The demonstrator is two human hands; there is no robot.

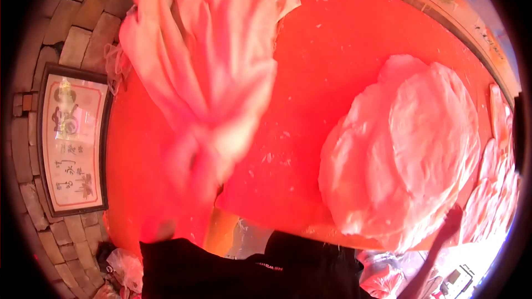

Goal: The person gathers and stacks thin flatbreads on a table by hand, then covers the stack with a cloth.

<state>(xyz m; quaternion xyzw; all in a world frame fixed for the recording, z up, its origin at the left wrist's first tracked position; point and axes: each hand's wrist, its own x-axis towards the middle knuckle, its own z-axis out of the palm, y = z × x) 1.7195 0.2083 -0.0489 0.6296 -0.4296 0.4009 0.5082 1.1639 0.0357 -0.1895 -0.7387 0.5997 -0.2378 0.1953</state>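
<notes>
My left hand (195,155) is smeared by motion, its fingers closed around the gathered lower end of a large pale cloth (210,61). From my fist the cloth fans out in folds over the far left of the red table (316,27). On the table's right half lies a pile of big, round, thin sheets (399,149) that look like flatbreads, with soft wavy edges. My right hand (453,220) is by the pile's near right edge, fingers stretched out and nothing visible in them. Whether it touches the pile I cannot tell.
A framed panel with brush writing (76,144) stands at the left against a brick surface (72,249). More pale, flat pieces (493,194) lie at the far right. Plastic bags (124,268) sit low on the left. A printed board (443,0) borders the table's far right.
</notes>
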